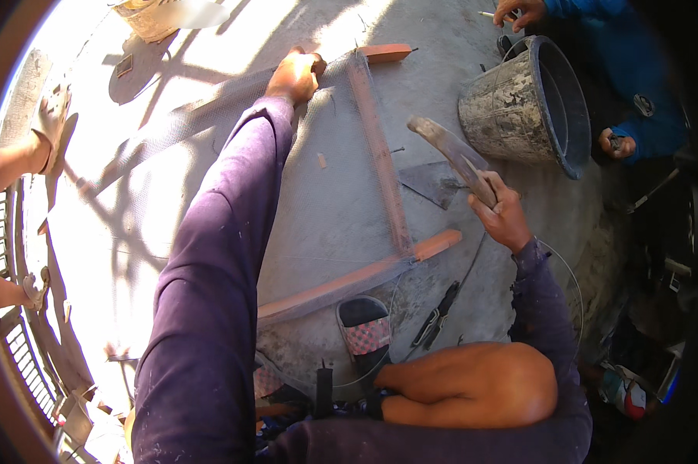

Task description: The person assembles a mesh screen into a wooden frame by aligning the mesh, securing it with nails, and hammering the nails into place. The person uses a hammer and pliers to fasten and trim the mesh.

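Observation:
A reddish wooden frame (380,147) lies on the concrete, with fine wire mesh (186,116) spread over it toward the left. My left hand (295,75) reaches to the far rail; its fingers are curled closed against the mesh edge, and what they pinch is hidden. To the right of the frame, my right hand (505,215) grips a long, worn grey-brown bar-shaped tool (451,149), its free end pointing up and left. Below that tool lies a flat grey trowel-like blade (428,184). A loose nail (397,149) sits beside the frame's crosspiece.
A cement-stained bucket (511,100) lies tipped at the upper right, near a co-worker's hands (523,11). Another container (144,17) stands at the upper left. Black-handled pliers (438,315) and a checked slipper (366,332) are close to my knee. Someone's feet (51,127) show at the left.

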Demonstrator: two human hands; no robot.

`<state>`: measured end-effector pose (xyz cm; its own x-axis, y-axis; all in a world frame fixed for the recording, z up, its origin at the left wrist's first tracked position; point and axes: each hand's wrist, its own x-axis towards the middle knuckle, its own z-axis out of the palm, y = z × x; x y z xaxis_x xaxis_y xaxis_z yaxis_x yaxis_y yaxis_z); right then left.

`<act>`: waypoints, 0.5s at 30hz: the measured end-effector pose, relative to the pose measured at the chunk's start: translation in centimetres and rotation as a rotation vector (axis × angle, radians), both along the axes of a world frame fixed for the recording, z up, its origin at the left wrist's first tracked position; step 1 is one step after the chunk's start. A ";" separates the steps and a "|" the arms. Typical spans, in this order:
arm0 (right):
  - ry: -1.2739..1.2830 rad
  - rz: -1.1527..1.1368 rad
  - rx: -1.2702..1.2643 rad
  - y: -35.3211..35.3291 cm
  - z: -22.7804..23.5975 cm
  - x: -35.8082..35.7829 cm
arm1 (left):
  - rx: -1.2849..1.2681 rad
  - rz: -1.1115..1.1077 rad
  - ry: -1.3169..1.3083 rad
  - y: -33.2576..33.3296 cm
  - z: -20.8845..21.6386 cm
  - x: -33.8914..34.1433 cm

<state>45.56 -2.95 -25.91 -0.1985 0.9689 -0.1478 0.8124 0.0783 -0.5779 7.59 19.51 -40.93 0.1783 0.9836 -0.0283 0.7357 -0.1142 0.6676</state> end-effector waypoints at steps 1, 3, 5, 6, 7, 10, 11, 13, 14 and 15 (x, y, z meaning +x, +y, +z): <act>-0.018 -0.020 -0.015 2.7 -0.3 -2.9 | -0.005 0.009 -0.002 -0.1 0.2 0.0; -0.014 -0.011 -0.037 7.7 -0.4 -7.6 | -0.017 0.015 -0.010 0.0 0.6 0.1; 0.007 -0.030 -0.030 10.9 -0.1 -10.4 | -0.031 -0.001 -0.016 0.1 0.8 0.1; 0.018 -0.035 -0.002 12.2 -0.3 -11.4 | -0.042 0.014 -0.019 0.2 0.8 0.1; 0.011 -0.075 0.044 13.0 -0.4 -11.9 | -0.067 -0.003 -0.019 0.1 0.8 0.0; 0.284 -0.021 0.240 13.7 -1.9 -12.5 | -0.061 -0.006 -0.052 0.3 0.5 0.0; 0.260 -0.035 0.267 13.7 -2.5 -12.4 | -0.074 0.006 -0.066 0.3 0.4 0.0; 0.197 -0.051 0.273 14.0 -3.7 -12.1 | -0.077 -0.004 -0.053 0.5 0.2 0.0; 0.046 -0.060 0.216 14.1 -4.2 -12.0 | -0.071 -0.010 -0.033 0.5 0.2 -0.1; -0.105 -0.069 0.143 14.2 -4.7 -12.0 | -0.068 -0.026 -0.015 0.6 0.2 -0.1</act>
<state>33.59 11.28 -30.61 -0.1220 0.9922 -0.0243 0.8739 0.0958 -0.4765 7.47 20.08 -40.72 0.2043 0.9746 -0.0918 0.7232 -0.0870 0.6852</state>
